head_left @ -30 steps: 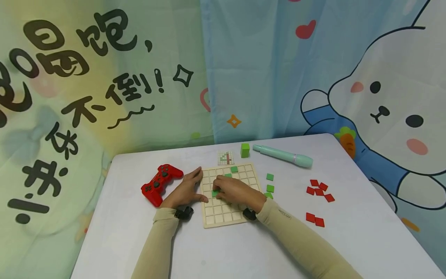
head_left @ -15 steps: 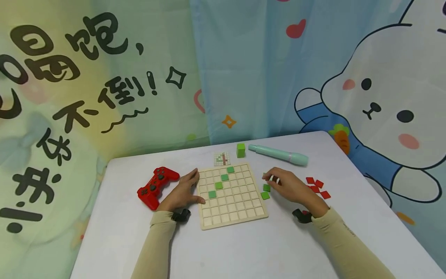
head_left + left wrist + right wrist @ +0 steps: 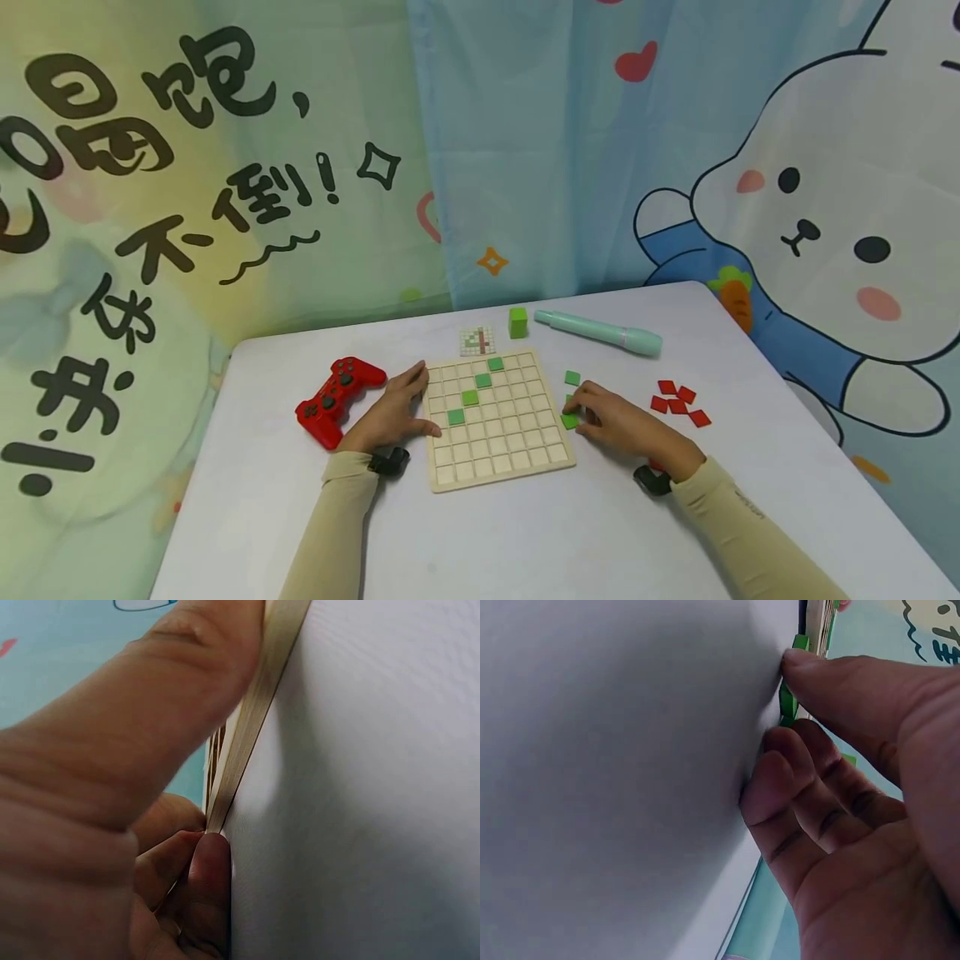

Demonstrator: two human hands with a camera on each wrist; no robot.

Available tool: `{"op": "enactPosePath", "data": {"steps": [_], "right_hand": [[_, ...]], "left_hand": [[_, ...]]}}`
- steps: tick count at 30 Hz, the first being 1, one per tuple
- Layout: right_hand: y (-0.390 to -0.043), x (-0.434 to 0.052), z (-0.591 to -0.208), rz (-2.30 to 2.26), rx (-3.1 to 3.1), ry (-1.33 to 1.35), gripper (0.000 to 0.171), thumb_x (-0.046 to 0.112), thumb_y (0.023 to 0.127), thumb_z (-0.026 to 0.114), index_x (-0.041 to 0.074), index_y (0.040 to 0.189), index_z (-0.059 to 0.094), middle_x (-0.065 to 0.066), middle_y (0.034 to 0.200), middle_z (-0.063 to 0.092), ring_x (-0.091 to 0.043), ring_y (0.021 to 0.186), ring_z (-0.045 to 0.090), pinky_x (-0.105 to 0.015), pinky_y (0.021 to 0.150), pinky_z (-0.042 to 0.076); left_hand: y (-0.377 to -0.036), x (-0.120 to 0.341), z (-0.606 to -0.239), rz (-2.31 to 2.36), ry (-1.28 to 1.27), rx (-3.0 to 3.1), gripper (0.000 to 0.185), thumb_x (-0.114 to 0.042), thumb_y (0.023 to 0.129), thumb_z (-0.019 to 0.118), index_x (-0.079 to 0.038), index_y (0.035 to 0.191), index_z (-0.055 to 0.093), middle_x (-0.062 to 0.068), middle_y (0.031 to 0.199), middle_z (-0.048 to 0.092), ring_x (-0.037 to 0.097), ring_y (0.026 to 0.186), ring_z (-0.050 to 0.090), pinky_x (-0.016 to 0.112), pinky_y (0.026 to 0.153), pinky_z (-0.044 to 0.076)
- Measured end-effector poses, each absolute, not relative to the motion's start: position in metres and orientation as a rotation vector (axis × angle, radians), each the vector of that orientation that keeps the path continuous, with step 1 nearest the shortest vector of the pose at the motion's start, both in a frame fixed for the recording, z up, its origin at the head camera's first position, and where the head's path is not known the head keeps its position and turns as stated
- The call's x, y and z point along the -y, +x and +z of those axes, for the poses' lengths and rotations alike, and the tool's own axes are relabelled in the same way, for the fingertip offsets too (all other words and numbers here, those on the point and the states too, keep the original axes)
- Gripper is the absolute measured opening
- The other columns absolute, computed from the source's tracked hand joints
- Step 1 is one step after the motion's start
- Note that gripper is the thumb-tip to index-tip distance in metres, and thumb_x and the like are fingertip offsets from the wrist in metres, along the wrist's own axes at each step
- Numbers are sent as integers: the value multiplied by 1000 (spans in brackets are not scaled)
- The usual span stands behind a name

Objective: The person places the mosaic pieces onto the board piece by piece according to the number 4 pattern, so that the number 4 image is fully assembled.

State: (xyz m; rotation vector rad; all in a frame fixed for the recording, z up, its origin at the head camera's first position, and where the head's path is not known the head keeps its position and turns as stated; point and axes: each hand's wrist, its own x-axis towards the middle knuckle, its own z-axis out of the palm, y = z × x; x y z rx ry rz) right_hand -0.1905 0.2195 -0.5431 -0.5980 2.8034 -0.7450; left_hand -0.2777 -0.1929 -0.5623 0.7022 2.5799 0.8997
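Note:
A pale wooden grid board lies on the table with several green tiles in a diagonal line of its squares. My left hand rests spread along the board's left side, the thumb on its edge and the fingertips at its far end. My right hand is just right of the board, thumb and fingers bent at a loose green tile. In the right wrist view the thumb presses on that green tile, with the index fingertip close at its other end. A second loose tile is mostly hidden behind the fingers.
Another loose green tile lies farther back. Several red tiles are scattered at the right, one partly behind my right wrist. Behind the board are a small pattern card, a green block and a mint-coloured tube. A red game controller lies left.
My right hand has left the board, where the green diagonal now shows, and moved right to the loose green tiles, then slightly toward me. The left hand stays at the board's edge.

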Motion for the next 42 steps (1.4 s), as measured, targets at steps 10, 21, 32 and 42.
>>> {"op": "enactPosePath", "data": {"steps": [10, 21, 32, 42], "right_hand": [[-195, -213, -541, -718, -2811, -577, 24, 14, 99, 76, 11, 122, 72, 1, 115, 60, -8, 94, 54, -22, 80, 53], [-199, -174, -512, -697, -2756, -744, 21, 15, 99, 76, 11, 119, 70, -1, 117, 63, -11, 99, 60, -28, 85, 57], [-220, -82, -507, -612, -2624, -1096, 17, 20, 102, 73, 12, 117, 72, -4, 116, 63, -8, 90, 60, -25, 83, 57], [-229, -53, -521, -512, -2613, -1127, 12, 22, 103, 73, 14, 111, 69, -3, 112, 64, -6, 89, 58, -22, 82, 55]], "left_hand": [[-278, 196, -560, 905, 674, -2583, 115, -33, 82, 93, -2, 168, 24, 12, 182, 12, 44, 166, 16, 57, 131, 31], [-274, 200, -569, 923, 647, -2576, 115, -32, 81, 94, -3, 168, 25, 12, 181, 13, 43, 166, 16, 55, 130, 32], [-276, 199, -571, 929, 673, -2579, 115, -36, 81, 93, -3, 168, 25, 12, 181, 14, 44, 165, 19, 55, 129, 34], [-281, 194, -566, 914, 698, -2590, 115, -35, 80, 94, -3, 168, 26, 12, 181, 14, 43, 165, 19, 55, 130, 33]]}}
